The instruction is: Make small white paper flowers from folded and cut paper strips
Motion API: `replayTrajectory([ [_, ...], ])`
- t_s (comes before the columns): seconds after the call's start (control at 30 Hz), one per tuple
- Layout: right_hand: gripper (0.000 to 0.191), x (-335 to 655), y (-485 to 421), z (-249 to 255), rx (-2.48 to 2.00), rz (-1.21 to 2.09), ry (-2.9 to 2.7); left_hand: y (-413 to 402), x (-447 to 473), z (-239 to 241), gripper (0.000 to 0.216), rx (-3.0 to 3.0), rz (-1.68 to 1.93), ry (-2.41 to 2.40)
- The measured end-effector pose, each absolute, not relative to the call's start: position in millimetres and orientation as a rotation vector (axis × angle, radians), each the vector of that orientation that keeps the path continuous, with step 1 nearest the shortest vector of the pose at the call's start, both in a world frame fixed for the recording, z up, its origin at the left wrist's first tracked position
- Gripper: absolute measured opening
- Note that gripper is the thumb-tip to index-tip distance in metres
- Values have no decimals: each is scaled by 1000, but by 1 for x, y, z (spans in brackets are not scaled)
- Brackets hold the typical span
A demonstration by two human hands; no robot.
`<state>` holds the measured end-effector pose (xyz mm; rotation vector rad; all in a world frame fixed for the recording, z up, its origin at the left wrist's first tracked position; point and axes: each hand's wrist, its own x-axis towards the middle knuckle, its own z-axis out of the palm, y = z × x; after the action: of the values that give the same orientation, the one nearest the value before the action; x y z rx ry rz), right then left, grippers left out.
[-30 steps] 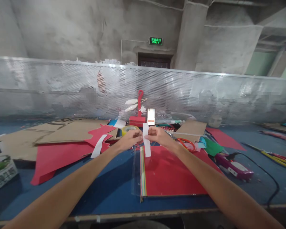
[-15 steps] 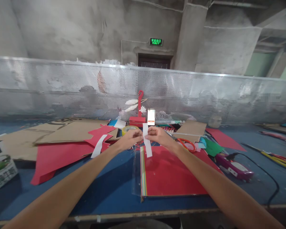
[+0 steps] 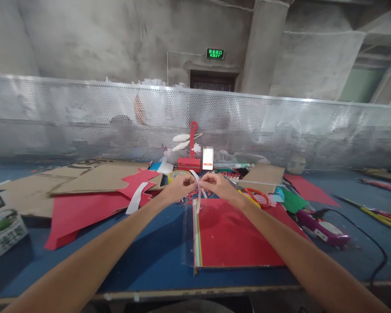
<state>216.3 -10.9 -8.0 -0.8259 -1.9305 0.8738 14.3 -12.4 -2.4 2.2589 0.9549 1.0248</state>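
Note:
Between my two hands a narrow white paper strip [image 3: 199,201] is held upright, seen nearly edge-on, its top leaning left. The fingertips of my left hand [image 3: 183,184] pinch it from the left side. My right hand [image 3: 215,184] grips it from the right, thumb and fingers pressed together. Below the strip lies a stack of coloured sheets with a red sheet [image 3: 244,239] on top and a clear film at its left edge. A second white paper strip [image 3: 137,198] rests on red paper to the left. Behind my left hand is a roll of yellow tape [image 3: 177,174].
Cardboard pieces [image 3: 94,178] and red paper [image 3: 84,217] cover the left side, with a carton [image 3: 4,224] in front. Red-handled scissors [image 3: 256,196], green paper [image 3: 291,199] and a purple device [image 3: 322,228] with a black cable lie right. A phone [image 3: 207,158] stands by a red box [image 3: 189,164].
The white strip between my hands has turned from its broad face to nearly edge-on, and its top now tips left. Both hands stay in about the same place.

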Motion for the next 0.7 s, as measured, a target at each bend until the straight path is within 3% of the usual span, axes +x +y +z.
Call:
replayTrajectory([
  [0.3, 15, 214, -10, -9, -857, 689, -1962, -15, 16, 0, 18, 2254, 1020, 996],
  [0.7, 19, 216, -16, -4, -879, 672, -1959, -19, 16, 3, 21, 2220, 1005, 952],
])
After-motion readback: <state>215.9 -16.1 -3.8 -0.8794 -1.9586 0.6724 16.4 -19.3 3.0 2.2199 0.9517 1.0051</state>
